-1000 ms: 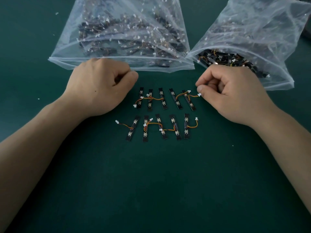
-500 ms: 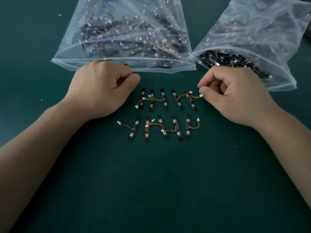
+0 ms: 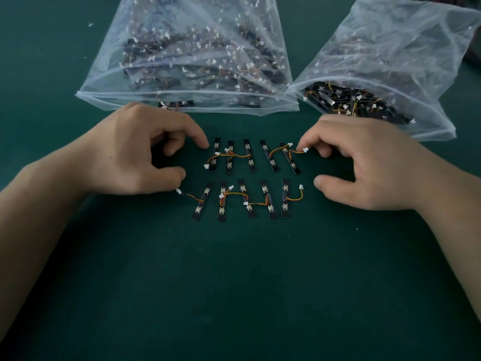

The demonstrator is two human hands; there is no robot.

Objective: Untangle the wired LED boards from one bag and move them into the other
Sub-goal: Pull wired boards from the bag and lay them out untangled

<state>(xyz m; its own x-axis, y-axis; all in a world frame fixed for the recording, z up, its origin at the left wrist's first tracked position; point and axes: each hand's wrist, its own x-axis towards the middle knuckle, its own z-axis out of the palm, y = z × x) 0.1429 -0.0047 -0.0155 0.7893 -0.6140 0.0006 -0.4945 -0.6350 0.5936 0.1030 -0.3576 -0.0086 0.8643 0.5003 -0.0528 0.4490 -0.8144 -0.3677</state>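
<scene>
Several black LED boards with orange wires and white plugs lie on the green mat in two rows, an upper row [image 3: 250,155] and a lower row [image 3: 264,189]. My left hand [image 3: 135,152] rests at the left of the rows, forefinger tip beside the upper row's end board, thumb just above a white plug [image 3: 178,190]. At the right, my right hand [image 3: 369,162] has its forefinger tip touching the white plug [image 3: 305,150] of the upper row's wire, thumb apart below. Neither hand holds anything. Two clear bags of boards lie behind: left bag [image 3: 187,48], right bag [image 3: 390,61].
The right bag's mouth [image 3: 351,102] gapes toward my right hand, with tangled boards showing inside. One board [image 3: 182,103] pokes out at the left bag's mouth, just behind my left hand. Green mat [image 3: 247,282] stretches toward me.
Both hands have uncurled from fists into spread fingers and thumbs on either side of the board rows. The boards and bags lie as before.
</scene>
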